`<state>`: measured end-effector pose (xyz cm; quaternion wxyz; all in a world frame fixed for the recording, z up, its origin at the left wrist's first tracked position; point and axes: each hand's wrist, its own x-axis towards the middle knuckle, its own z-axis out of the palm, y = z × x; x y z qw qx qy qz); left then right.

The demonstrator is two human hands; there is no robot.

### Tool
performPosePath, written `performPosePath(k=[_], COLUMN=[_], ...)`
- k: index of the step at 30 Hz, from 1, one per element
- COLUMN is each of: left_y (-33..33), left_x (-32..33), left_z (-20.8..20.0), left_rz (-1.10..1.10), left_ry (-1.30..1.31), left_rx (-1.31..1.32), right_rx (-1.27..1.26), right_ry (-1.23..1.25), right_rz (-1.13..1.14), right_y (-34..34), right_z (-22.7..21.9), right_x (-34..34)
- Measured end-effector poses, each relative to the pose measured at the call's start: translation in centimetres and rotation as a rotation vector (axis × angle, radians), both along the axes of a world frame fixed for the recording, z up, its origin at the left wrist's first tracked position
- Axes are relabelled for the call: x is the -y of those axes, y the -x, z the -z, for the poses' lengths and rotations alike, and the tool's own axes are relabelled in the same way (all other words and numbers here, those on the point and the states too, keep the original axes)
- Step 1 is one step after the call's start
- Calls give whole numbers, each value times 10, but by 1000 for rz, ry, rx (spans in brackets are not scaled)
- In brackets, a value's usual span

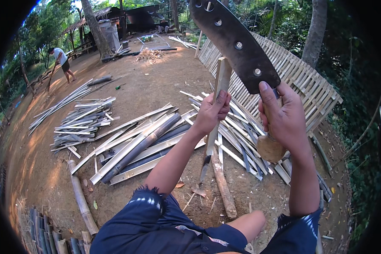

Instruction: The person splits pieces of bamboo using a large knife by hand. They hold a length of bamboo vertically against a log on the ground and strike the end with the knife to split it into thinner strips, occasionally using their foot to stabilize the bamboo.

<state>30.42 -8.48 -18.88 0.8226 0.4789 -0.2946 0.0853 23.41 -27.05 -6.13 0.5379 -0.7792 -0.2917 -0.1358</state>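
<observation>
My right hand grips the wooden handle of a big dark cleaver, raised with its blade pointing up and away. The blade has several round holes. My left hand is closed around a thin upright bamboo strip, whose lower end rests on a short log on the dirt. The strip's top stands just left of the blade. My knees in dark blue shorts fill the bottom of the view.
Split bamboo slats and poles lie in piles on the bare ground ahead. A woven bamboo panel lies at the right. A bamboo pole lies at lower left. Far left, a person works near sheds and trees.
</observation>
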Motion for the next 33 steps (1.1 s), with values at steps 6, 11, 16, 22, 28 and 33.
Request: performPosePath(k=[6, 11, 16, 22, 28, 33], left_y=[4, 4, 21, 33, -7, 6], left_x=[-2, -3, -1, -51, -62, -26], left_z=[0, 1, -23, -138, -280, -250], left_rz=[-3, -114, -381, -1355, -1363, -739], left_ry=[-15, -209, -200, -229, -1171, -1324], left_rx=[19, 27, 233, 1012, 1073, 540], right_rx=[33, 165, 242, 220, 257, 260], right_ry=[138, 354, 471, 592, 549, 583], right_rz=[36, 129, 148, 269, 187, 195], right_y=[1, 8, 10, 13, 8, 3], right_z=[-9, -30, -49, -58, -59, -56], right_x=[3, 7, 16, 38, 39, 38])
